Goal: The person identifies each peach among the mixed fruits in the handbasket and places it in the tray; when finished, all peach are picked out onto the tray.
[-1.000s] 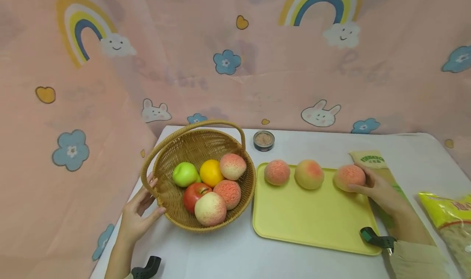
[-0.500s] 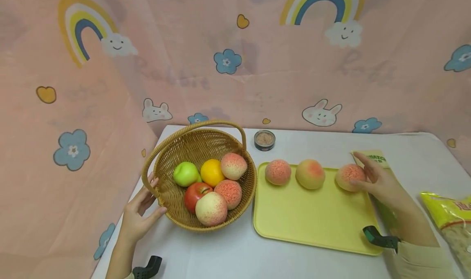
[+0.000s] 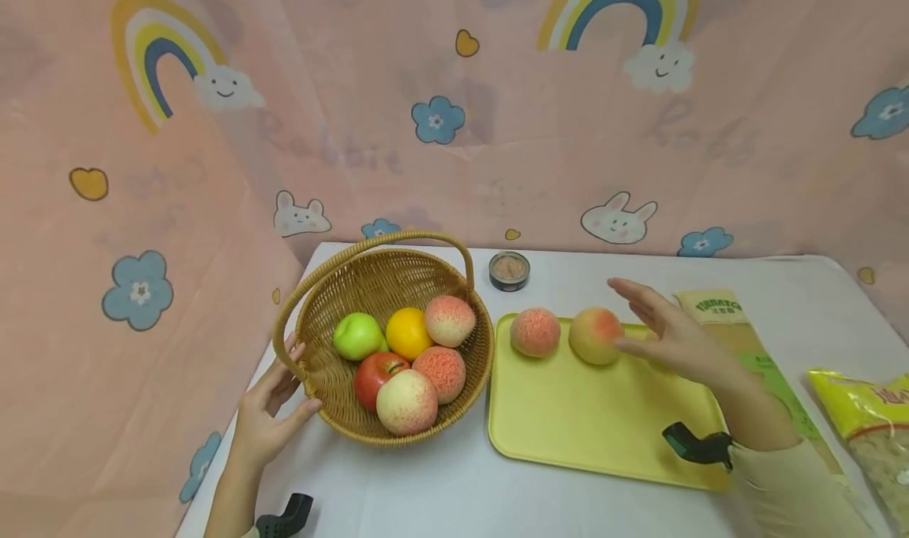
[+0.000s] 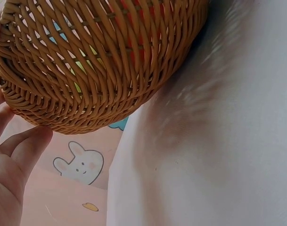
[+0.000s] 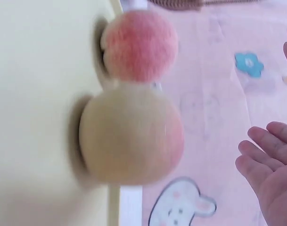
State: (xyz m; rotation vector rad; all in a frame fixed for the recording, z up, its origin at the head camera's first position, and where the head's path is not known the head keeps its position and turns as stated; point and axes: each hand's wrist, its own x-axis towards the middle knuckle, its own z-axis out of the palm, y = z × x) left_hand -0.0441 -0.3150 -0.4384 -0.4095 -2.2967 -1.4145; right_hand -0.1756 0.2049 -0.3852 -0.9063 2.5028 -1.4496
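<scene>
A wicker basket [image 3: 379,278] with a tall handle holds a green apple [image 3: 357,337], a red apple [image 3: 371,380], an orange [image 3: 408,333] and several peaches [image 3: 406,404]. My left hand [image 3: 261,420] holds the basket's left side, thumb [image 4: 36,143] against the wicker. Over the right part of a yellow tray [image 3: 568,420], my right hand [image 3: 671,339] has its fingers spread and nothing in its grasp. Its fingertips are right beside a beige-and-red peach [image 3: 593,337]. A pinker peach [image 3: 535,333] sits left of that one. Where a third peach lay, my hand blocks the head view.
Behind the tray stands a small round tin [image 3: 509,270]. A green-and-beige packet [image 3: 717,308] lies along the tray's right side, with a yellow bag [image 3: 869,412] farther right. A patterned pink cloth [image 3: 497,175] hangs behind the white table [image 3: 419,491].
My right hand has let go of the rightmost peach and moved left toward the middle one, fingers spreading. My left hand and the basket have stayed put.
</scene>
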